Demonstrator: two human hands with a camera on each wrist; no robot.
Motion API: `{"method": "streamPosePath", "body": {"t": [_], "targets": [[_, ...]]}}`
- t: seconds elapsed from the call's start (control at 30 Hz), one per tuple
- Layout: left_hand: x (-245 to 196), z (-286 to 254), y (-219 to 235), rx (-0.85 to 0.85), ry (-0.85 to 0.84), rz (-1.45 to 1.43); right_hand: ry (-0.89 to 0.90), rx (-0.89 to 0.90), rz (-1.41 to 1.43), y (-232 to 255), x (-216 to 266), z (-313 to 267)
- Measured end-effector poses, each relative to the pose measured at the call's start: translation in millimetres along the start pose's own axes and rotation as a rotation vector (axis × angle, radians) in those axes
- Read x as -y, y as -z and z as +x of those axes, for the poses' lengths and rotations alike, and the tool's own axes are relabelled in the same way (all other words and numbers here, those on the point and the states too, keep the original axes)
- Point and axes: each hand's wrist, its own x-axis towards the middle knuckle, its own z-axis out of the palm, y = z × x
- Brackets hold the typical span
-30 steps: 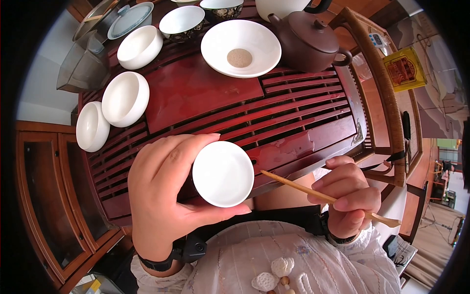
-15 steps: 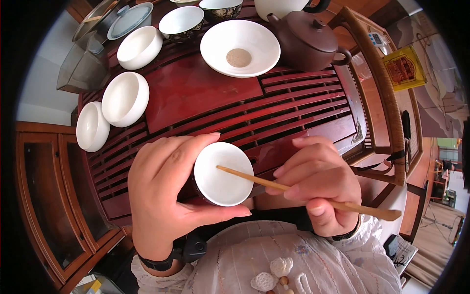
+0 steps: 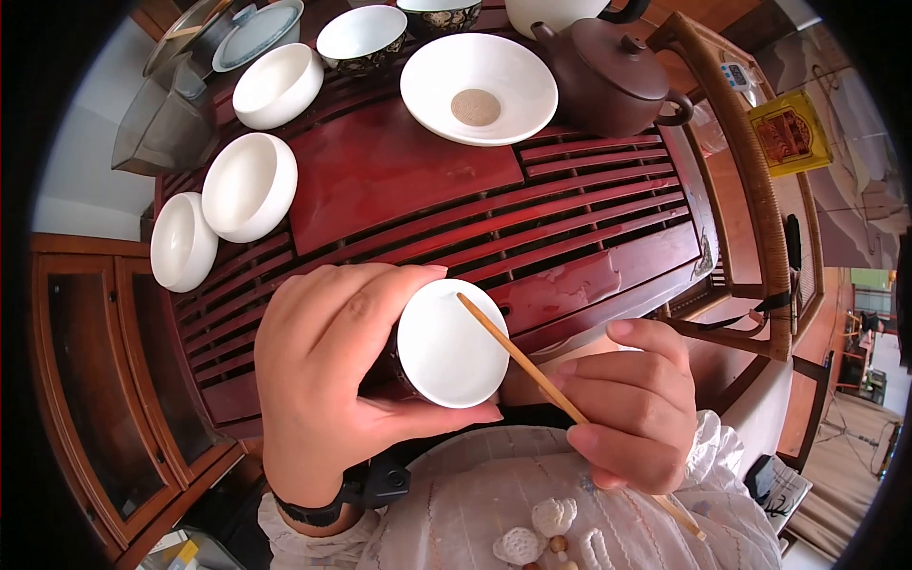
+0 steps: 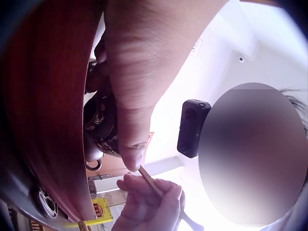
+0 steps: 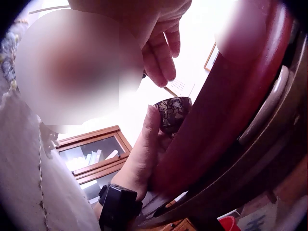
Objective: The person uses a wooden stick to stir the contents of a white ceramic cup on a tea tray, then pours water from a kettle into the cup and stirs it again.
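Observation:
My left hand [image 3: 323, 366] grips a small cup [image 3: 452, 344], white inside, with thumb and fingers round its sides, near the front edge of the red slatted tray [image 3: 408, 204]. Its dark patterned outside shows in the right wrist view, where the cup [image 5: 173, 113] sits between thumb and fingers. My right hand [image 3: 632, 404] pinches a thin wooden stick [image 3: 522, 361], its narrow end over the inside of the cup; whether it touches the cup I cannot tell. The stick's other end points down toward the sleeve. In the left wrist view the stick [image 4: 150, 181] rises from the right hand [image 4: 149, 204].
Behind stand a wide white bowl [image 3: 518, 81] with a brown disc in its middle, a dark brown teapot [image 3: 613, 85] and a patterned bowl [image 3: 363, 40]. Several white cups [image 3: 249, 187] line the tray's left side, near a clear pitcher [image 3: 161, 128]. A rattan frame [image 3: 760, 209] is at right.
My right hand has come left to the cup, and the stick now slants more steeply, its thin end higher over the cup. The cup sits slightly further right in view.

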Motion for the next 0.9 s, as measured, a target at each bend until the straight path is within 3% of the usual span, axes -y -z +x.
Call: {"method": "streamPosePath", "body": {"t": [0.9], "targets": [[-3.3,1.5,3.0,0.028,-0.003,0.03,0.031,0.035,-0.049,2.7,-2.4,2.3]]}}
